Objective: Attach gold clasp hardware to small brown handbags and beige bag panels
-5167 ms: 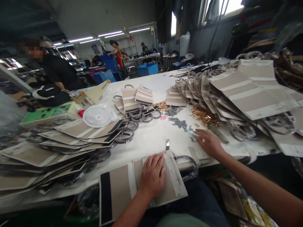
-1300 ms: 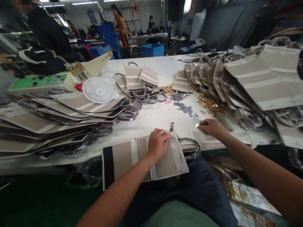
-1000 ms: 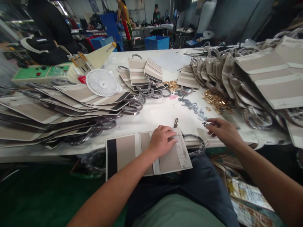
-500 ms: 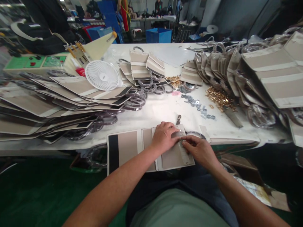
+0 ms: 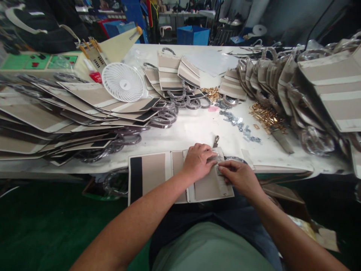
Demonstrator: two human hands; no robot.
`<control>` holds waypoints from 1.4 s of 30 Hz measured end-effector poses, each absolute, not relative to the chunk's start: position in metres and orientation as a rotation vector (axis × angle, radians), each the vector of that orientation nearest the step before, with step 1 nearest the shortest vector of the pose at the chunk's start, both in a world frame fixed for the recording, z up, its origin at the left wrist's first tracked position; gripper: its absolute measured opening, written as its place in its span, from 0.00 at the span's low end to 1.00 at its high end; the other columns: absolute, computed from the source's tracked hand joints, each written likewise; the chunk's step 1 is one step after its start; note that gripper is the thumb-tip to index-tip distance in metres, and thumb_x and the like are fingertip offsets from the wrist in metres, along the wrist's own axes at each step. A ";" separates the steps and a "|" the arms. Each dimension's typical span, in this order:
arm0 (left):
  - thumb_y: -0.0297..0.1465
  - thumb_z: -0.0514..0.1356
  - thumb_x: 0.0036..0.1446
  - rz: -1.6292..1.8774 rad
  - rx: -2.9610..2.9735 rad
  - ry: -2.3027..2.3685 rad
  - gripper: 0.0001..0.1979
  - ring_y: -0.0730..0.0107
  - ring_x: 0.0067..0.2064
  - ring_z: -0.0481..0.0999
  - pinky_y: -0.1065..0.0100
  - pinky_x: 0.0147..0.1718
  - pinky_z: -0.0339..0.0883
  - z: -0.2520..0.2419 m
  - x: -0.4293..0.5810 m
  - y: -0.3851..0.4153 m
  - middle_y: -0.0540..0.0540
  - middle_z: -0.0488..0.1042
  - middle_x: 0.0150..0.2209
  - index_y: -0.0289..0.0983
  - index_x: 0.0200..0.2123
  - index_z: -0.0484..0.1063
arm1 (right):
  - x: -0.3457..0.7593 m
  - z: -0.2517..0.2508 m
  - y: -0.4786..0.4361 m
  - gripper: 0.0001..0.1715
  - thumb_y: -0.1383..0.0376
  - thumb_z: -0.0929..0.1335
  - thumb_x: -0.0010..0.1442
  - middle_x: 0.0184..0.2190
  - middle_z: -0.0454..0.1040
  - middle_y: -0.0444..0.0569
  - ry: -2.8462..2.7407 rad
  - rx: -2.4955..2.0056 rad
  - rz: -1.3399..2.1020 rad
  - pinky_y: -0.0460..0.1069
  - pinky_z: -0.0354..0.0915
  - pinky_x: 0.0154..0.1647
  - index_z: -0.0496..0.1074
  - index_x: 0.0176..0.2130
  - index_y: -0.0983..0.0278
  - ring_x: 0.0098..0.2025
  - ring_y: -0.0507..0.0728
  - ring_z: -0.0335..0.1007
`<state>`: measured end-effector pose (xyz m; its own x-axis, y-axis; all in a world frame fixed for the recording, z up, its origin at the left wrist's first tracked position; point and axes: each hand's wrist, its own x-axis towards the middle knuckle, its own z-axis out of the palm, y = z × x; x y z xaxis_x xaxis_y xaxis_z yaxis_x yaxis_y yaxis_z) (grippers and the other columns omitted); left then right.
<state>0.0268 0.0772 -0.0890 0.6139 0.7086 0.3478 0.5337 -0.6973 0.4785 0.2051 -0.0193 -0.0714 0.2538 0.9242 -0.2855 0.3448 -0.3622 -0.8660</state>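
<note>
A flat beige bag panel with white stripes and a black band lies across my lap and the near table edge. My left hand presses on its right part, fingers curled over the white strip. My right hand meets it there, fingertips pinched on a small metal piece I cannot make out against the strip. A small metal tool lies just beyond my hands. The bag's wrapped handle pokes out behind my right hand.
Stacks of the same flat bags lie fanned at the left, the middle back and the right. Gold fittings and grey metal bits are scattered on the white table. A white fan lies at left.
My right hand left the pile of grey bits with a small piece and came back to the panel beside my left hand. The view tilted down.
</note>
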 end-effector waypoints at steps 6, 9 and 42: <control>0.36 0.70 0.61 0.733 2.527 0.996 0.12 0.56 0.53 0.71 0.54 0.49 0.68 -0.089 0.027 0.077 0.48 0.77 0.51 0.46 0.48 0.80 | 0.206 -0.085 -0.017 0.14 0.53 0.71 0.60 0.28 0.79 0.46 -1.414 -1.869 0.805 0.52 0.66 0.34 0.82 0.38 0.59 0.31 0.59 0.74; 0.35 0.69 0.62 0.754 2.525 0.986 0.10 0.57 0.53 0.71 0.55 0.49 0.67 -0.088 0.026 0.076 0.49 0.77 0.51 0.46 0.48 0.80 | 0.205 -0.084 -0.019 0.13 0.55 0.70 0.62 0.31 0.80 0.47 -1.528 -1.860 0.693 0.53 0.66 0.36 0.82 0.39 0.58 0.32 0.60 0.75; 0.30 0.59 0.68 0.654 2.865 0.869 0.19 0.52 0.58 0.71 0.44 0.62 0.67 -0.083 0.014 0.072 0.43 0.75 0.56 0.43 0.61 0.72 | 0.417 -0.065 0.046 0.25 0.54 0.69 0.62 0.56 0.75 0.62 -1.402 -2.447 -0.154 0.62 0.65 0.56 0.79 0.54 0.63 0.57 0.71 0.69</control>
<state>0.0136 0.0719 -0.0827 0.7486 0.5457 0.3766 0.5129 -0.8366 0.1926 0.4173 0.0460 -0.0648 0.5135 0.8218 0.2470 0.8558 -0.4694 -0.2176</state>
